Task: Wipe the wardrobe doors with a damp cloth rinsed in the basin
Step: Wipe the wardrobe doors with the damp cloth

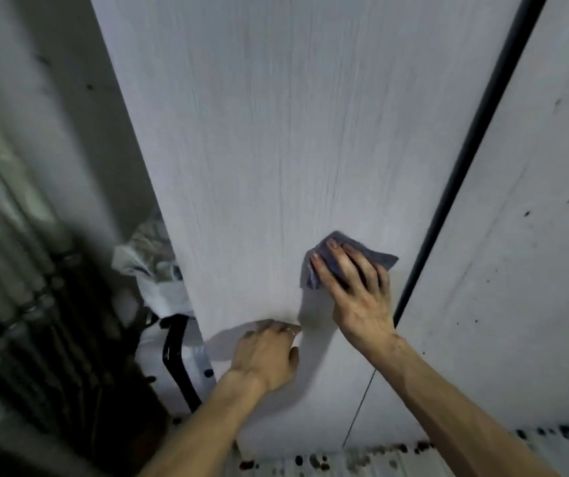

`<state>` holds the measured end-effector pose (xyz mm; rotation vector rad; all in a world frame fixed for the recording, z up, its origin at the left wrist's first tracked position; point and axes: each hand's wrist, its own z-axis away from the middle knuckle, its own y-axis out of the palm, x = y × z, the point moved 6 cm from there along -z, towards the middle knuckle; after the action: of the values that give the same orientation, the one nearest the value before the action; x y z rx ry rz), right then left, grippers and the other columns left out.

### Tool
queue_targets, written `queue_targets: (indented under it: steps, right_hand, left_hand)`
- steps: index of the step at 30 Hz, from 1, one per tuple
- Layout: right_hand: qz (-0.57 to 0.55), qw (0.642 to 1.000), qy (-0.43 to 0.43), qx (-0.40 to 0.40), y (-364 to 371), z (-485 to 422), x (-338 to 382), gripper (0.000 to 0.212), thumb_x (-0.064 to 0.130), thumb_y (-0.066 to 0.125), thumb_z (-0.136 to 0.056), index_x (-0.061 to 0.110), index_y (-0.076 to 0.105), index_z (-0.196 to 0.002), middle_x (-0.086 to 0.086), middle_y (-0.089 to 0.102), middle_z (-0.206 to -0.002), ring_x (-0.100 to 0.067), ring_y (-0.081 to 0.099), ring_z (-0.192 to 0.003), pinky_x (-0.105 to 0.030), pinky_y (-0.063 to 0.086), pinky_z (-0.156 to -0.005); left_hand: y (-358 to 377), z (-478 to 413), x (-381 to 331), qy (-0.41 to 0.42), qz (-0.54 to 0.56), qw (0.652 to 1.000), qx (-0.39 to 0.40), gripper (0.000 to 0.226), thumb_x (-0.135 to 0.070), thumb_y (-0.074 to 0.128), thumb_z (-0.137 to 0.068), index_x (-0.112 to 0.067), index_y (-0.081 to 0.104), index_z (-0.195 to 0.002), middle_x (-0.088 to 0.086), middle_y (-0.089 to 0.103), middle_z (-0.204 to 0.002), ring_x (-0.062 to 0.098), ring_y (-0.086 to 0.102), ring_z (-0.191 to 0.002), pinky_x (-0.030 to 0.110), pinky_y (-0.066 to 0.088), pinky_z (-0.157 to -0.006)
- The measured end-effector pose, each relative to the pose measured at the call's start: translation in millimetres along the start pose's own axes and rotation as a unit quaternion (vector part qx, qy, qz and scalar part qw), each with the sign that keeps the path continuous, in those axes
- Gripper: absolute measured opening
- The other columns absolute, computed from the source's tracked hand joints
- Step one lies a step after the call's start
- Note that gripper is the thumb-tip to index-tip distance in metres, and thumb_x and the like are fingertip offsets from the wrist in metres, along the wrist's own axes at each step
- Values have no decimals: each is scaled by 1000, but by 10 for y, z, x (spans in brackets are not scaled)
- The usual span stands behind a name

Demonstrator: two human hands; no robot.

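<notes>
Two hands on the pale wardrobe door point(259, 149). The right hand point(355, 290), fingers straight and spread, presses a blue-grey cloth point(387, 261) flat against the door, just left of the dark gap point(465, 166) before the speckled right door point(534, 235). The left hand point(266, 356) holds nothing, its fingers extended on the same door, nearer and left of the cloth.
</notes>
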<state>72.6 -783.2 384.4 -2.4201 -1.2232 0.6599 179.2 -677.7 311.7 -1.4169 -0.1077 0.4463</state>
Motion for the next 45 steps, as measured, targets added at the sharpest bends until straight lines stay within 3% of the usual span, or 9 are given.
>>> queue_targets:
  steps: [6,9,13,16,21,26,31,40,45]
  right_hand:
    - [-21,999,33,-34,-1195,-1795,-815,66,4,41,-84,24,51,-146,-7,35,-157,-32,37,-136,-47,39,-101]
    - [-84,985,107,-108,-1736,-2379,-1323,66,-4,43,-85,22,52,-145,-8,35,-158,-33,41,-128,-44,43,-103]
    - [-189,936,193,-226,-2424,-2809,-2053,73,-15,48,-83,22,49,-147,0,38,-155,-27,38,-128,-34,43,-105]
    - [-191,920,193,-283,-2785,-3023,-2514,69,-13,46,-85,19,49,-147,2,41,-151,-23,38,-127,-14,33,-106]
    - [-205,910,164,-320,-3182,-3548,-3376,72,-14,49,-88,25,46,-148,7,38,-153,-20,33,-132,-24,33,-107]
    - [-198,898,94,-381,-3521,-4091,-3860,69,-13,50,-86,22,50,-145,4,43,-150,-24,37,-130,-35,37,-110]
    - [-147,886,57,-435,-3859,-4691,-4080,71,-6,49,-80,23,52,-144,3,47,-150,-24,37,-127,-31,30,-100]
    - [-87,957,24,-276,-3545,-5404,-3939,71,42,19,-86,24,43,-150,5,30,-162,-16,20,-152,-37,15,-122]
    - [12,966,-61,-253,-3270,-5054,-3773,56,44,21,-103,27,35,-154,10,26,-163,-8,13,-153,-36,14,-123]
  left_hand:
    - [-2362,211,-836,73,-71,986,-129,42,-33,42,-98,-29,53,-138,0,56,-134,23,51,-125,31,44,-98]
    - [-3319,354,-1276,114,-106,963,-221,43,-31,43,-97,-30,54,-139,-1,56,-130,22,51,-123,31,43,-96]
    - [-4340,457,-1830,144,-119,915,-358,43,-33,42,-98,-30,53,-140,-5,52,-133,18,45,-124,34,41,-98]
    - [-4858,438,-2250,153,-127,878,-435,44,-34,44,-97,-32,51,-141,-6,45,-140,16,40,-130,36,37,-102]
    - [-5623,300,-2891,103,-142,814,-554,57,-38,45,-96,-31,36,-152,0,18,-164,21,19,-149,42,19,-121]
    - [-6175,143,-3176,16,-150,779,-609,69,-58,32,-98,-40,3,-158,0,-11,-167,25,-10,-153,52,1,-122]
    - [-6345,30,-3129,-47,-162,768,-618,69,-77,11,-92,-54,-25,-147,-6,-31,-161,26,-29,-149,62,-3,-119]
    - [-6337,24,-3092,-54,-172,751,-635,69,-84,8,-87,-61,-32,-138,-12,-33,-159,20,-30,-148,55,-9,-120]
    - [-6342,19,-3063,-48,-170,737,-652,69,-85,4,-84,-61,-30,-140,-12,-31,-161,20,-27,-149,54,-9,-119]
